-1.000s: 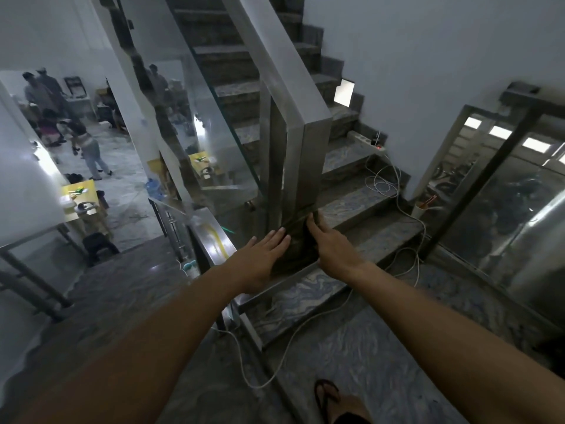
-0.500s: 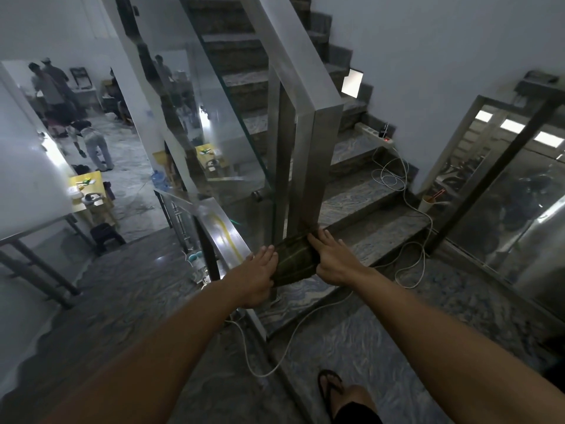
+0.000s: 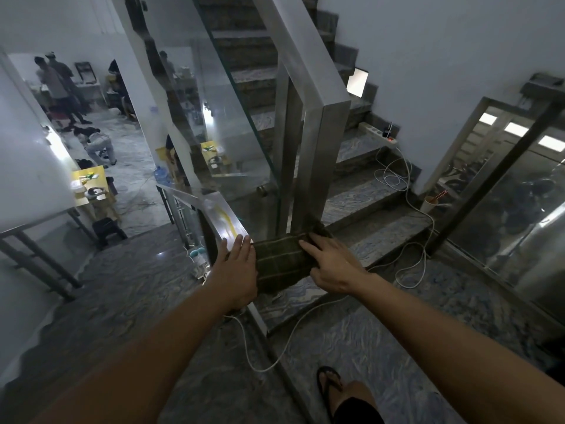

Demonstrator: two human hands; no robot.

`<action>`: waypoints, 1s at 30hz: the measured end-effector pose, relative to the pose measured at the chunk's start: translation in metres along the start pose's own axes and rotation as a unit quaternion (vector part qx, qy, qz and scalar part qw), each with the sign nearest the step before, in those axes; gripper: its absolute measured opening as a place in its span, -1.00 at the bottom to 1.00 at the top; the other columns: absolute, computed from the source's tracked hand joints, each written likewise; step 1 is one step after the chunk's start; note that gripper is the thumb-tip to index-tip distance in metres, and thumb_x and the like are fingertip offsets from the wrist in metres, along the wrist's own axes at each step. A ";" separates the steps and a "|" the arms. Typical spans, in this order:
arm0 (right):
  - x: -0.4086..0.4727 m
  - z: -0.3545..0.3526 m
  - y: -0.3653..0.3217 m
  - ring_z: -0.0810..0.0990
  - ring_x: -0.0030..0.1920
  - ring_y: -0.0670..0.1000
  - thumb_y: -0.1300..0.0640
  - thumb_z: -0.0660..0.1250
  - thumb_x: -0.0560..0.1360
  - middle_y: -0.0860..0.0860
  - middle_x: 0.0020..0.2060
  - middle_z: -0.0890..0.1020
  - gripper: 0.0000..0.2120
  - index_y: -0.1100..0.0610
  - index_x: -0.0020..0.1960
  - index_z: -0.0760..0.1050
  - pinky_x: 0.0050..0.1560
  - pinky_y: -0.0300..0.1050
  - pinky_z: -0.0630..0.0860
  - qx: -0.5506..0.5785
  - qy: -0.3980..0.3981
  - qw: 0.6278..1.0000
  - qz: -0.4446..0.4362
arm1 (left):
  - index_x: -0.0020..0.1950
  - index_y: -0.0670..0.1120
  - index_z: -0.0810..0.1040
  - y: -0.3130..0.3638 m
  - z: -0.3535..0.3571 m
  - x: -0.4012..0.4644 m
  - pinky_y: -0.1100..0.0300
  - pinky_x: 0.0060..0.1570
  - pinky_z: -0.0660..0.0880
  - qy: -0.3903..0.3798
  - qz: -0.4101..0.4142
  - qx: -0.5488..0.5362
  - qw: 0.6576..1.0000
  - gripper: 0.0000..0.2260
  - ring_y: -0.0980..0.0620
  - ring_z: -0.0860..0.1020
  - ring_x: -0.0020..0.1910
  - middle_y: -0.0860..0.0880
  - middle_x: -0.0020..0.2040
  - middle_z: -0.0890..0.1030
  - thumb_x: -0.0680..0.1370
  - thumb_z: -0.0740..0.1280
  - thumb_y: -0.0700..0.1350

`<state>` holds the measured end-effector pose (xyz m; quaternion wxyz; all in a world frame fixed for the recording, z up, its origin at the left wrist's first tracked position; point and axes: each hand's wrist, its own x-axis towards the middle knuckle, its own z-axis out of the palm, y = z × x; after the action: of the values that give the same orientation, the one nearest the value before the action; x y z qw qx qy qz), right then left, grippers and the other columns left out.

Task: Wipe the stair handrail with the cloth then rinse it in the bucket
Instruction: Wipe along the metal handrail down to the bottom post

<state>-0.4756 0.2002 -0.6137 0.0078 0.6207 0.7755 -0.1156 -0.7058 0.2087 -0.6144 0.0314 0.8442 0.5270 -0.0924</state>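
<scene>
A dark green checked cloth [image 3: 279,261] is wrapped around the foot of the steel stair post [image 3: 321,166], which carries the sloping steel handrail [image 3: 301,47]. My left hand [image 3: 237,270] presses flat on the cloth's left edge, fingers together. On the cloth's right edge my right hand [image 3: 328,264] holds it down with spread fingers. The lower handrail [image 3: 221,215] runs off to the left just beyond my left fingertips. No bucket is in view.
A glass panel [image 3: 226,123] fills the balustrade. White cables [image 3: 406,209] trail over the marble steps from a power strip [image 3: 379,134]. A paper cup [image 3: 429,205] stands by a glass door [image 3: 516,191]. My sandalled foot [image 3: 331,385] is on the landing. People stand downstairs at the left.
Both hands have slid the cloth down the post, from partway up it to its foot. The cloth now shows wider between my hands.
</scene>
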 end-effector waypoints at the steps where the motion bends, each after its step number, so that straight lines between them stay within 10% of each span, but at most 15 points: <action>1: 0.001 0.000 0.003 0.06 0.53 0.14 -0.03 0.14 0.50 0.12 0.55 0.08 -0.37 -0.02 0.54 0.07 0.52 0.04 -0.07 -0.012 0.020 1.000 0.002 | 0.54 -0.25 -0.04 0.010 -0.001 -0.002 -0.15 0.45 -0.27 0.018 -0.015 -0.010 1.000 -0.35 -0.20 -0.14 0.55 -0.26 0.57 -0.07 0.59 0.13 0.05; 10: 0.003 0.020 -0.019 -0.03 0.56 0.14 0.02 0.04 0.62 0.18 0.56 0.00 -0.41 0.21 0.55 -0.05 0.51 0.01 -0.11 -0.050 0.031 0.998 -0.019 | 0.54 -0.25 -0.12 0.030 0.018 -0.002 -0.09 0.48 -0.28 0.027 -0.108 -0.119 0.987 -0.31 -0.14 -0.21 0.55 -0.22 0.57 -0.14 0.60 -0.14 0.23; 15: -0.004 0.024 -0.048 0.25 0.45 0.15 -0.15 0.09 0.56 0.17 0.47 0.29 -0.40 0.16 0.49 0.20 0.46 0.08 0.14 -0.075 0.080 0.991 -0.074 | 0.55 -0.17 -0.15 -0.016 0.019 0.019 -0.27 0.45 -0.24 -0.004 -0.141 -0.099 0.985 -0.33 -0.12 -0.26 0.54 -0.14 0.58 -0.18 0.59 -0.17 0.23; 25: 0.002 0.046 -0.081 -0.10 0.56 0.12 -0.22 -0.24 0.57 0.13 0.56 0.02 -0.33 0.15 0.55 -0.04 0.48 -0.01 -0.31 -0.002 0.071 0.993 -0.093 | 0.56 -0.10 -0.20 -0.057 0.010 0.054 -0.23 0.42 -0.30 -0.023 -0.115 -0.108 0.987 -0.41 -0.05 -0.23 0.55 -0.06 0.58 -0.23 0.62 -0.10 0.14; 30: 0.009 0.057 -0.111 0.13 0.51 0.29 -0.16 -0.18 0.60 0.25 0.50 0.23 -0.43 0.06 0.53 0.07 0.48 0.21 -0.02 0.022 0.091 0.995 -0.025 | 0.56 -0.07 -0.19 -0.076 0.005 0.071 -0.26 0.46 -0.21 -0.032 -0.086 -0.118 0.989 -0.41 -0.01 -0.21 0.56 -0.03 0.58 -0.22 0.62 -0.06 0.12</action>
<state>-0.5923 0.1759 -0.6518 -0.0791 0.6090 0.7856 -0.0758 -0.7443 0.3039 -0.6291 0.1394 0.7826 0.6038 -0.0587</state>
